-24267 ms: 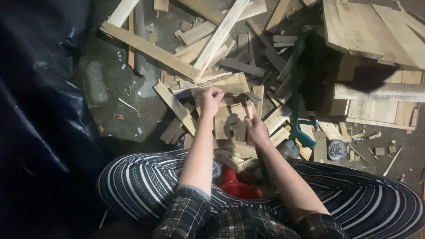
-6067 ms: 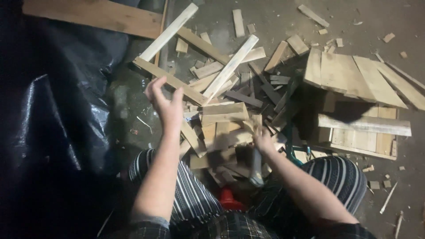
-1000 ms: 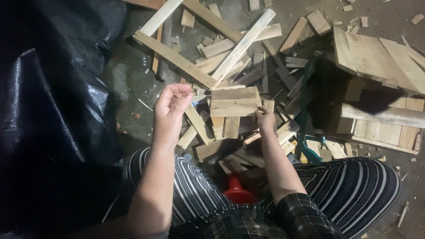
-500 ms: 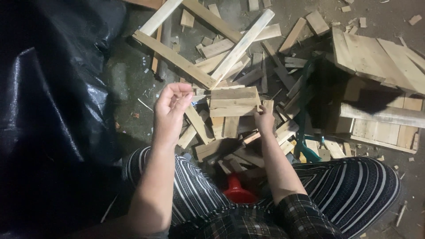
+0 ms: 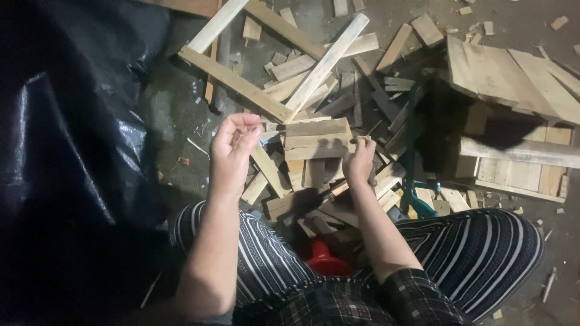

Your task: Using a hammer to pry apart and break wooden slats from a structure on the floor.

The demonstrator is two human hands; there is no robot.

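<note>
Two hands at work: left hand (image 5: 232,145) pinching a nail (thin, slippery) beside stiff wooden block (image 5: 317,139); right hand (image 5: 360,162) gripping hammer handle (image 5: 335,190).

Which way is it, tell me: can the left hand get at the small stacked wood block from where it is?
Probably yes. The left hand hangs just beside the stacked wood block, fingers pinched near its left end, with nothing between them; the right hand only touches the far end.

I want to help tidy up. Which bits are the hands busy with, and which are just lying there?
Being used:
left hand
right hand
small wooden block

Lying about:
long slats
pallet
green tool
red thing
black sheet
</note>
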